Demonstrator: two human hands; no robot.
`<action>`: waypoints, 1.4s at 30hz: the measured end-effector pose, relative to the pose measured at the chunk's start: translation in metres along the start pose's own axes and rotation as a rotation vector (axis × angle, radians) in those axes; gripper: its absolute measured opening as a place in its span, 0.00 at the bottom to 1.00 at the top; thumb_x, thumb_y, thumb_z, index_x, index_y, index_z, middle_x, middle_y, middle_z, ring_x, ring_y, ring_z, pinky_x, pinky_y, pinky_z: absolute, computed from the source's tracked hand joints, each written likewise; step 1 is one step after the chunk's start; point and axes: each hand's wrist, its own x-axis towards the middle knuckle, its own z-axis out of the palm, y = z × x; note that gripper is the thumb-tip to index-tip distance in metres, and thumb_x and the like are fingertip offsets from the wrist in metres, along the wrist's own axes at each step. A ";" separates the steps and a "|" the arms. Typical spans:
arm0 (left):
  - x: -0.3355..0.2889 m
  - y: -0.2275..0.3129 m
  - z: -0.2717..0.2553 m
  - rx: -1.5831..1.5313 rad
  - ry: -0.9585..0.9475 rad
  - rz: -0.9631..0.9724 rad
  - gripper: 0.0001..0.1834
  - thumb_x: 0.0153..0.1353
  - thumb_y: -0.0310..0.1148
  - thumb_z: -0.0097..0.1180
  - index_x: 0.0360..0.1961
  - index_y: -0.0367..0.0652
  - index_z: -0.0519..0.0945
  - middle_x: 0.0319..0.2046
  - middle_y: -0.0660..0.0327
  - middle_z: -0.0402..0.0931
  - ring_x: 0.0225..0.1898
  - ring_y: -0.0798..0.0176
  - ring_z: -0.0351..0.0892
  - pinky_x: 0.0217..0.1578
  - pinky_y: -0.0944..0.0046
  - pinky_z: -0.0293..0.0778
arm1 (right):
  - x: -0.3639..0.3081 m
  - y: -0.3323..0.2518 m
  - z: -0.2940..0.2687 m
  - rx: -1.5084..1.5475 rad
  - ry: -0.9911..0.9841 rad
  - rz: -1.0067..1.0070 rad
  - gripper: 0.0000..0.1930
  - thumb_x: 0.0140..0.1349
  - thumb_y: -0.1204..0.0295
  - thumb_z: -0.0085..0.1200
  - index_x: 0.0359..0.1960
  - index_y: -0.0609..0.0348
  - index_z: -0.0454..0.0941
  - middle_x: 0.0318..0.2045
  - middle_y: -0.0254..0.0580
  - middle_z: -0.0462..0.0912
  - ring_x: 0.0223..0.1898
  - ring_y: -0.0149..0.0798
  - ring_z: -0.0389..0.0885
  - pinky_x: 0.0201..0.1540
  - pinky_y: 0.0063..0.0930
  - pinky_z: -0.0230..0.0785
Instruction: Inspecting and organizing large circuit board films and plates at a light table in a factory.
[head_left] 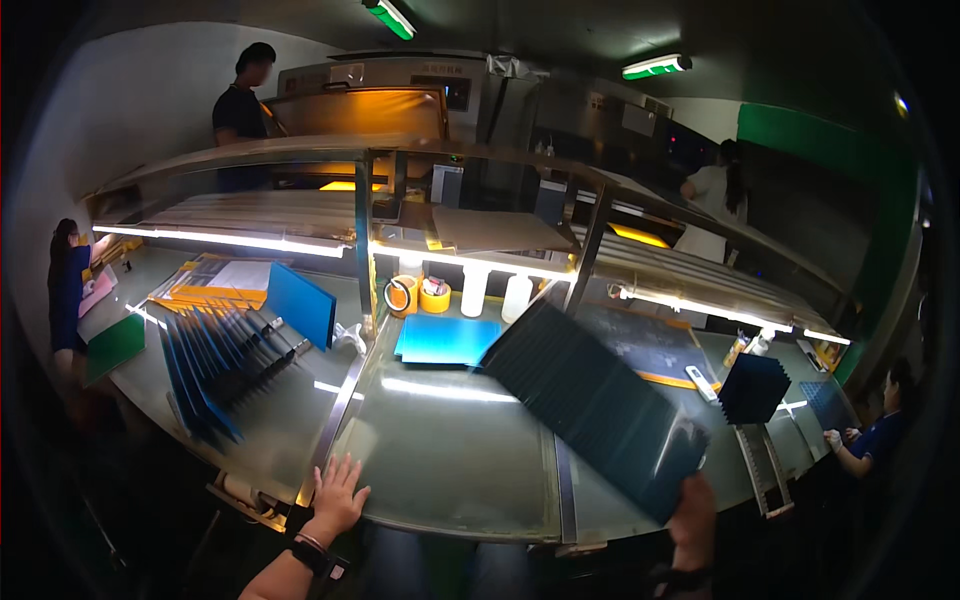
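My right hand (692, 508) grips the lower right corner of a large, thin, dark green rectangular panel (598, 405), held tilted above the bench. Faint rows run across the panel, and light glints near the gripped corner. My left hand (340, 490) is empty, its fingers spread at the bench's front edge; whether it touches the surface I cannot tell. Beyond the bare glass-like bench top (455, 450) lie flat bright blue panels (448, 340), partly behind the dark panel's upper end.
On the left, a rack holds several upright blue panels (205, 370), with a larger blue panel (303, 306) beside it. Tape rolls (434, 295) and white bottles (474, 291) stand at the back. Dark panels (753, 388) stand in a right-hand rack (765, 470). Co-workers are at both sides and behind the shelf.
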 end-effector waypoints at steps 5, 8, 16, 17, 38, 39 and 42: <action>0.004 0.008 0.003 0.036 0.098 0.019 0.30 0.59 0.47 0.48 0.61 0.45 0.65 0.65 0.54 0.56 0.67 0.45 0.47 0.63 0.37 0.38 | 0.143 -0.045 -0.050 0.875 0.056 -0.150 0.15 0.63 0.70 0.49 0.50 0.61 0.71 0.51 0.44 0.75 0.51 0.38 0.74 0.55 0.33 0.65; 0.006 0.009 0.003 0.043 0.127 0.031 0.30 0.58 0.47 0.48 0.59 0.45 0.67 0.63 0.52 0.58 0.66 0.45 0.49 0.63 0.36 0.38 | 0.252 -0.057 -0.084 0.860 0.010 -0.216 0.12 0.63 0.73 0.48 0.48 0.62 0.71 0.45 0.43 0.78 0.47 0.36 0.77 0.51 0.29 0.69; 0.001 0.012 -0.002 0.047 0.092 0.009 0.31 0.54 0.46 0.51 0.57 0.42 0.68 0.62 0.50 0.59 0.65 0.41 0.51 0.61 0.34 0.40 | 0.473 -0.057 -0.049 0.693 0.391 -0.227 0.09 0.63 0.75 0.45 0.43 0.64 0.70 0.37 0.47 0.79 0.36 0.42 0.80 0.39 0.35 0.79; 0.000 0.008 0.003 0.043 0.100 0.006 0.31 0.54 0.46 0.51 0.57 0.42 0.68 0.62 0.50 0.59 0.65 0.41 0.51 0.61 0.34 0.40 | 0.488 -0.047 -0.046 0.700 0.402 -0.218 0.12 0.61 0.75 0.45 0.46 0.62 0.70 0.39 0.46 0.78 0.40 0.42 0.80 0.38 0.37 0.80; 0.009 0.013 -0.001 0.152 0.019 0.019 0.29 0.58 0.43 0.48 0.60 0.45 0.65 0.64 0.54 0.56 0.66 0.46 0.49 0.62 0.37 0.42 | 0.255 0.029 -0.023 -0.389 -0.353 0.228 0.11 0.63 0.67 0.47 0.37 0.64 0.76 0.28 0.43 0.82 0.30 0.33 0.81 0.35 0.24 0.73; 0.011 0.012 0.001 0.159 0.028 0.012 0.29 0.58 0.43 0.48 0.61 0.46 0.64 0.65 0.55 0.55 0.67 0.47 0.48 0.62 0.37 0.41 | 0.219 0.033 -0.029 -0.439 -0.434 0.252 0.11 0.63 0.69 0.47 0.38 0.65 0.77 0.28 0.43 0.82 0.31 0.32 0.81 0.37 0.24 0.73; 0.008 0.012 0.001 0.187 0.002 0.016 0.30 0.59 0.42 0.48 0.62 0.46 0.63 0.66 0.57 0.54 0.67 0.48 0.47 0.63 0.39 0.41 | 0.108 0.035 -0.042 -0.377 -0.381 0.423 0.10 0.63 0.73 0.47 0.39 0.67 0.76 0.30 0.44 0.82 0.32 0.33 0.81 0.39 0.25 0.74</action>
